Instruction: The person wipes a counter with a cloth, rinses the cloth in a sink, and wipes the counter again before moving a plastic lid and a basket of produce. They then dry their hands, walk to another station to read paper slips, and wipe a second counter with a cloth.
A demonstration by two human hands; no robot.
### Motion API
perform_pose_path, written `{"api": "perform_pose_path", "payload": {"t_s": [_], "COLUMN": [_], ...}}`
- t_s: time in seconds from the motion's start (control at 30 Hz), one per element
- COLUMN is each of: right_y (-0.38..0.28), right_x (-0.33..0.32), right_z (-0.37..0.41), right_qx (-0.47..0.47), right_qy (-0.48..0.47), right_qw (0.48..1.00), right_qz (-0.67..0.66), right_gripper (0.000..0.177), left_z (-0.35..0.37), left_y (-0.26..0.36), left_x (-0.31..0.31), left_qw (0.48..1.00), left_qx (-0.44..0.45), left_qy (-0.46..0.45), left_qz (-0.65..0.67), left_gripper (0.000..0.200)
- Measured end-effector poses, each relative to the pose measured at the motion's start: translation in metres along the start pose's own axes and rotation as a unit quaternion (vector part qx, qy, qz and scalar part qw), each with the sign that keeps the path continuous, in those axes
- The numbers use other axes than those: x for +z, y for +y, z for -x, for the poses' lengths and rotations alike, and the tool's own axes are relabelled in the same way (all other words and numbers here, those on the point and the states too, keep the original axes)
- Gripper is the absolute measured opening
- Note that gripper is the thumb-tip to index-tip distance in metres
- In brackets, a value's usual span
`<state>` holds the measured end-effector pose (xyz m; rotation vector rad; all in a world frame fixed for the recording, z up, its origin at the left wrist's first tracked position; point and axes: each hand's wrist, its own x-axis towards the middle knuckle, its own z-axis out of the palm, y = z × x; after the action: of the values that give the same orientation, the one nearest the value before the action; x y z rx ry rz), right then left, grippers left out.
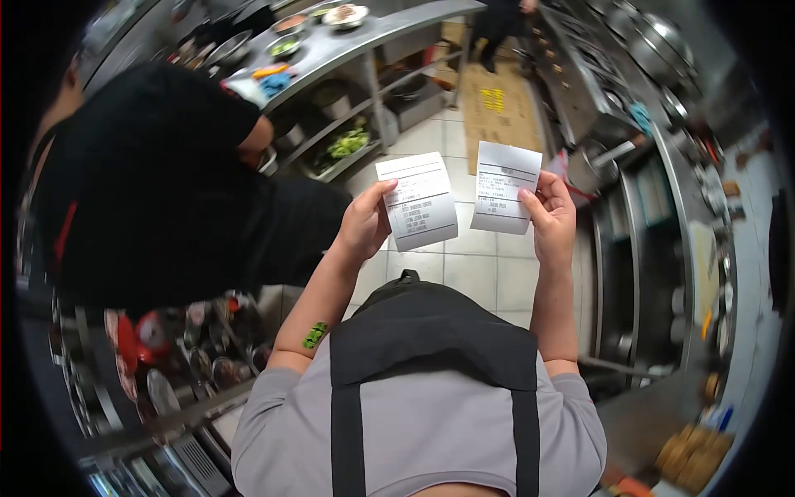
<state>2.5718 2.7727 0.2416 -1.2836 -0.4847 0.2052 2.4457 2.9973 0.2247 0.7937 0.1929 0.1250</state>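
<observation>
Pinching one wider printed slip in the left fingers, one narrower printed slip in the right fingers

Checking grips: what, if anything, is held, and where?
Left hand: wider printed slip, by its left edge. Right hand: narrower printed slip, by its right edge.

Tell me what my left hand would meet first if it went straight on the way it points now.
Past the paper slip in your left hand, the way looks free over the tiled floor, roughly toward the far end of the metal counter; depth is unclear.
</observation>
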Motion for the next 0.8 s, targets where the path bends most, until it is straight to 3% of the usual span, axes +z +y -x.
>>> {"api": "perform_pose_path", "payload": {"t_s": [0.27, 0.63, 0.8], "right_y": [0.027, 0.054, 0.078], "right_x": [0.057, 0.104, 0.116], "right_z": [-0.047, -0.152, -0.203], "right_qx": [0.006, -0.006, 0.002], "right_qy": [-0.157, -0.179, -0.159], "right_qw": [0.986, 0.982, 0.986], "right_qz": [-0.049, -0.056, -0.05], "right_gripper": [0.024, 0.022, 0.022], "left_z": [0.009, -0.079, -0.116], "left_y": [0.024, 0.081, 0.103], "left_x": [-0.018, -0.075, -0.092], "left_qw": [0.989, 0.99, 0.985], "left_qx": [0.075, 0.123, 0.122], "left_qy": [0.123, 0.075, 0.121], "left_qz": [-0.035, -0.009, -0.013], "left_gripper": [0.043, 0.037, 0.038]}}
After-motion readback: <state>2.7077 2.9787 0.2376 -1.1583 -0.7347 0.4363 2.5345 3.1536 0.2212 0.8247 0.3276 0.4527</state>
